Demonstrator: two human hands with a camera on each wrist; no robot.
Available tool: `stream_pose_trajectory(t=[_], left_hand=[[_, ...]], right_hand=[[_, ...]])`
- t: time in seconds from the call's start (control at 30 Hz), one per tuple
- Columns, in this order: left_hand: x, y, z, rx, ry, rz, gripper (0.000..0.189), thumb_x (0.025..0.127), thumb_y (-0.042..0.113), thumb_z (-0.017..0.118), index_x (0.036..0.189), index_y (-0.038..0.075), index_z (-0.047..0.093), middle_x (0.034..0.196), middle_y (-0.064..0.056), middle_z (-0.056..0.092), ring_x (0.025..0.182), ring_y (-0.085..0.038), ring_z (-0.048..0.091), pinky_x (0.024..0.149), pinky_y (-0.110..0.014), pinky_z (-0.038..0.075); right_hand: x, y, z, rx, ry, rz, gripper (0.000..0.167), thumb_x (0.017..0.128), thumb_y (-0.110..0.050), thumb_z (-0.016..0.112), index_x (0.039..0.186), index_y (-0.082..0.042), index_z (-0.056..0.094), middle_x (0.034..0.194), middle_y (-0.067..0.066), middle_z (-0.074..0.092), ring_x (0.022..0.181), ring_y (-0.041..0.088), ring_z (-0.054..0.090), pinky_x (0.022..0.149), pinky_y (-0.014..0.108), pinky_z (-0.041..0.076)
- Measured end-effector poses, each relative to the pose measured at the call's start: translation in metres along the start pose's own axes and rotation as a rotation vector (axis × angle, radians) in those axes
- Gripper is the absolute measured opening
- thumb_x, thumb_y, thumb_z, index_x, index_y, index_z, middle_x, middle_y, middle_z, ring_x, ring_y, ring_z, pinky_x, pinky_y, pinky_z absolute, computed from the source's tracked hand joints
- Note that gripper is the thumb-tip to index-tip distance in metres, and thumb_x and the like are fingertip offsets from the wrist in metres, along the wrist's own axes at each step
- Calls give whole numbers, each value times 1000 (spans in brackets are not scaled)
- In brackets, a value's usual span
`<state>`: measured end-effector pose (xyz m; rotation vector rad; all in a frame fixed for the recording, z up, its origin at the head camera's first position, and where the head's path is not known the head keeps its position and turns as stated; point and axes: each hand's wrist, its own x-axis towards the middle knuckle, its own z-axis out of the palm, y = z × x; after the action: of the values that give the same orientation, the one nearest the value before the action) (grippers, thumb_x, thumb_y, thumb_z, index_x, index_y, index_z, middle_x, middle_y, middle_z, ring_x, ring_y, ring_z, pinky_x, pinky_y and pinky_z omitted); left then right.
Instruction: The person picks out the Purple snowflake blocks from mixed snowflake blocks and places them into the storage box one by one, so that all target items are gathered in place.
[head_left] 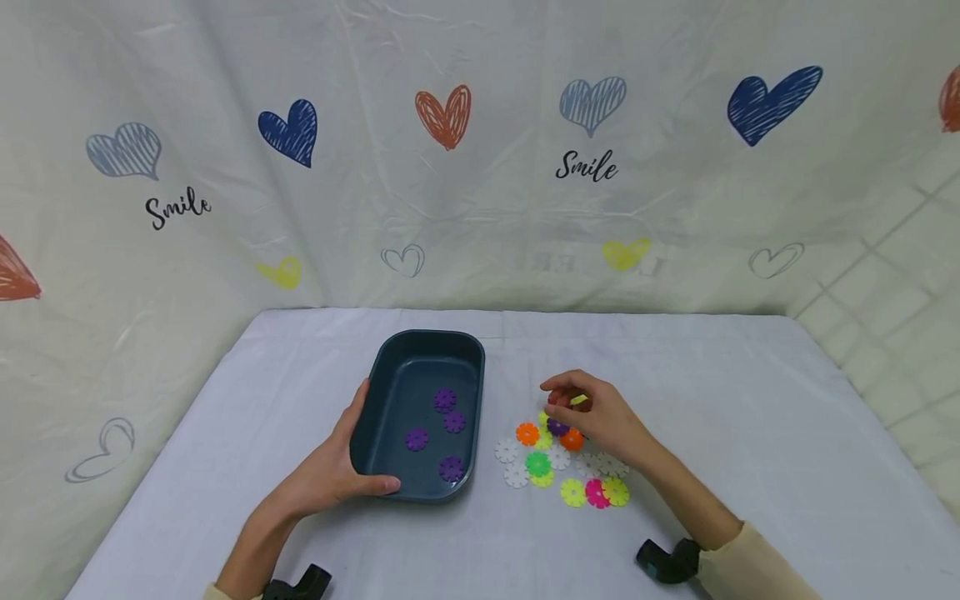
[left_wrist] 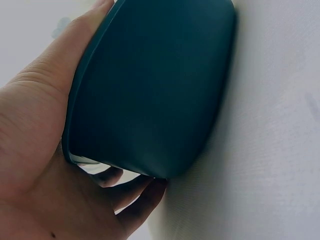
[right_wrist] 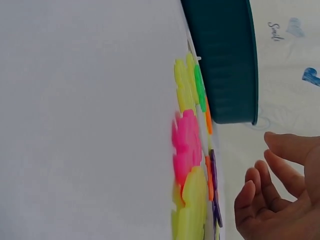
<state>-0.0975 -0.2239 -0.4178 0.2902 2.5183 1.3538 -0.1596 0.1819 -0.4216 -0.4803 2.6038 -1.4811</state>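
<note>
A dark teal rectangular tray (head_left: 388,408) sits left of centre with several purple flower-shaped discs (head_left: 417,439) in it. My left hand (head_left: 330,468) grips its near left corner, thumb over the rim and fingers along the outer side. In the left wrist view the tray wall (left_wrist: 150,90) fills the space beside the palm. To the tray's right my right hand (head_left: 600,410) hovers over a loose group of discs, fingers loosely bent. No disc shows between its fingertips (right_wrist: 270,137) in the right wrist view. Beneath it lie a purple disc (head_left: 558,427) and an orange disc (head_left: 572,440), partly hidden.
Around the right hand lie white discs (head_left: 516,476), a green disc (head_left: 537,463), yellow discs (head_left: 573,492) and a pink disc (head_left: 597,493), some overlapping. A white cloth (head_left: 750,400) covers the table. Behind it hangs a heart-printed sheet (head_left: 510,208).
</note>
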Motion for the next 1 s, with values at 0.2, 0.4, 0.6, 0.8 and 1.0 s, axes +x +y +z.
stream_pose_trajectory(t=[0.2,0.4,0.6,0.8,1.0], left_hand=[[0,0,1,-8,-1,-9,141,76,33,93,166,34,-15,177,-13,-5,159,-47,13,116,-75,29],[-1,1,1,1,2,-9,140,77,32,93,166,36,-15,177,-13,-5,159,-47,14,116,-76,29],[-3,2,-1,18,12,1,140,76,33,93,166,37,-15,177,-14,-3,158,-47,16,115,-75,30],[-2,2,-1,18,5,1,140,77,32,92,165,38,-15,177,-13,-3,159,-46,15,116,-74,29],[1,0,-1,20,2,18,140,77,31,92,165,40,-16,177,-13,-3,159,-46,15,116,-75,29]], right_hand=[[-4,1,-3,-16,-25,24,32,93,-16,78,123,-7,69,107,7,71,97,22,64,81,18,56],[-6,3,-5,-24,-41,25,29,93,-15,78,121,-9,70,110,10,72,98,22,63,80,21,55],[-7,6,-6,-33,-55,38,31,93,-17,79,122,-10,71,115,10,72,100,22,62,81,21,55],[-9,9,-9,-70,-59,20,32,90,-14,81,120,-8,72,117,11,72,101,23,62,78,21,53],[-10,11,-11,-142,-58,27,33,87,-10,83,118,-11,72,116,8,70,100,21,60,78,19,53]])
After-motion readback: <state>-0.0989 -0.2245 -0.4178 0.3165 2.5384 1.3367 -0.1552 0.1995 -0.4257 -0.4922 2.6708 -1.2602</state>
